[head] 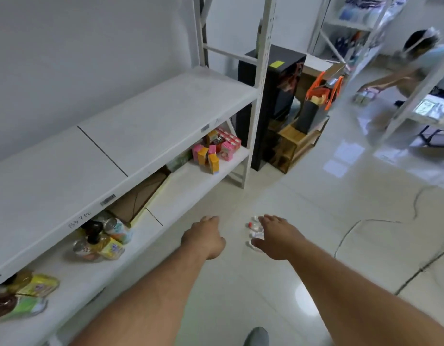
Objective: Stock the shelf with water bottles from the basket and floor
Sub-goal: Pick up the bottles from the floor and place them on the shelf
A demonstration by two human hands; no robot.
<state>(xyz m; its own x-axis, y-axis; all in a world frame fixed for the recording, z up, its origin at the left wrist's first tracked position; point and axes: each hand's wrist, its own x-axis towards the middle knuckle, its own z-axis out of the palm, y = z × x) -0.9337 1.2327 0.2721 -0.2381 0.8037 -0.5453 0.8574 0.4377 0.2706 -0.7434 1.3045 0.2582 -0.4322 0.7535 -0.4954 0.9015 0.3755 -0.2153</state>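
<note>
A few small clear water bottles [253, 231] with red and white caps lie on the pale tiled floor, partly hidden behind my right hand [278, 237]. That hand hovers just above them, fingers spread and empty. My left hand [204, 237] reaches down beside it, a little to the left, fingers loosely apart and holding nothing. The white metal shelf [146, 126] stretches along the left; its upper board is bare. No basket of bottles is clearly visible near my hands.
The lower shelf board [191, 186] holds cans and jars, pink and orange cartons and a flat cardboard piece. A black tall box [275, 101], wooden crates and an orange-handled bag stand behind the shelf post. Another person crouches at the far right. A cable runs across the floor.
</note>
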